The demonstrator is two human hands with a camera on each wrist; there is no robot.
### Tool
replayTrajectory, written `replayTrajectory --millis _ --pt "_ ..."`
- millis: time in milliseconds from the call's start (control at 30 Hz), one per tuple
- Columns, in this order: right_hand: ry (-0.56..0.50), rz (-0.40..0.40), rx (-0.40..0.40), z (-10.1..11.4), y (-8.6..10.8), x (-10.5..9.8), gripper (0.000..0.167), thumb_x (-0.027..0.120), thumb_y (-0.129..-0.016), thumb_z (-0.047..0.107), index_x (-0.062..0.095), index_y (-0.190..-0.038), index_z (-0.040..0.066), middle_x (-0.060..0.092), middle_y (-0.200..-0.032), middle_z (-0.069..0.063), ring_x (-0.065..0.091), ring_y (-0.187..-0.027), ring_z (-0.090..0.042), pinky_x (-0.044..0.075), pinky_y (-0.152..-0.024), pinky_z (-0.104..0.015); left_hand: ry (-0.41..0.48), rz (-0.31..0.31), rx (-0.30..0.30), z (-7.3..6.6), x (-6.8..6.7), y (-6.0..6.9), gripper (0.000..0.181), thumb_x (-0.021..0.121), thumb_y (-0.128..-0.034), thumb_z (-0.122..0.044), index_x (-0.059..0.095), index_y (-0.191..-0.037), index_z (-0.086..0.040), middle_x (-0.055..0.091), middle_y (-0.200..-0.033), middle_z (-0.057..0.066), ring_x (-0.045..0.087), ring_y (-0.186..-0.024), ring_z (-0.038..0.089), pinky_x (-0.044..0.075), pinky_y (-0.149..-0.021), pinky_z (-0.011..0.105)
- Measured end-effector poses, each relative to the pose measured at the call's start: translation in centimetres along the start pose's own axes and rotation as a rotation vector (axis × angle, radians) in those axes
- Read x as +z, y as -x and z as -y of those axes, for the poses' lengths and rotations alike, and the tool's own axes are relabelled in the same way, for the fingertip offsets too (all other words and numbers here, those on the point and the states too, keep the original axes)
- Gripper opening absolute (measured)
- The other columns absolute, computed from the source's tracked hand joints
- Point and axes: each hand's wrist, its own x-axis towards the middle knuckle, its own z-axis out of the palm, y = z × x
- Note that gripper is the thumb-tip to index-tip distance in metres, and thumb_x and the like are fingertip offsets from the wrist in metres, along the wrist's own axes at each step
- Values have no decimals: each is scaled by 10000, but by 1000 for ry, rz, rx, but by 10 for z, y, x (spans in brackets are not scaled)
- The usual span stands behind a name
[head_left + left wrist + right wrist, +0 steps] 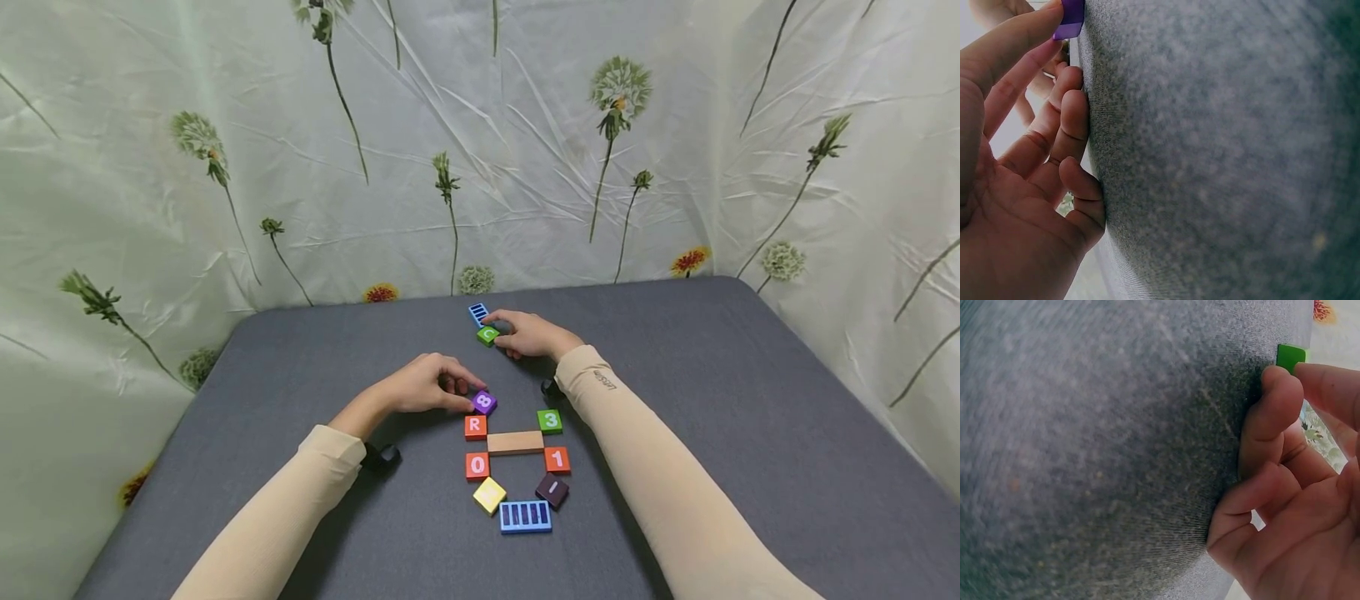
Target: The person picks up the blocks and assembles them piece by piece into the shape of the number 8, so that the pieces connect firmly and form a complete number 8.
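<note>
Between thumb and index finger, my left hand (423, 385) pinches a purple tile marked 8 (484, 402), just above an orange R tile (476, 427). The purple tile's edge (1071, 24) also shows in the left wrist view, with the other fingers curled against the cloth. Farther back, my right hand (531, 334) holds a green C tile (488, 336), the thumb at its side and the index fingertip near its top. That fingertip also lies by a blue barred tile (477, 314). In the right wrist view, the thumb touches the green tile (1292, 357).
Nearer on the grey tabletop (720, 433) stand a wooden block (515, 442), a green 3 tile (550, 421), orange 0 (477, 466) and 1 (557, 460) tiles, a yellow tile (490, 496), a dark tile (552, 490) and a blue barred tile (525, 517). Behind hangs a flowered curtain (525, 150).
</note>
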Motion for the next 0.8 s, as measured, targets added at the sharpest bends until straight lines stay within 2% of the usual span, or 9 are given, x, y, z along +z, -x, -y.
replayTrajectory --millis 267,800 --pt "8 -10 13 0 1 0 482 582 -1109 198 504 -1584 200 607 -765 -7 577 -697 -142 450 -693 -293 -11 -7 1 0 0 0 303 841 -937 -244 821 -1236 -201 724 -1000 -4 622 -851 81 494 -740 251" --pt "24 -8 -10 1 3 1 424 552 -1116 162 539 -1540 187 612 -782 -18 579 -707 -144 451 -679 -281 -2 -1 10 1 1 1 294 837 -945 -255 823 -1235 -204 710 -969 -27 616 -838 86 493 -744 257"
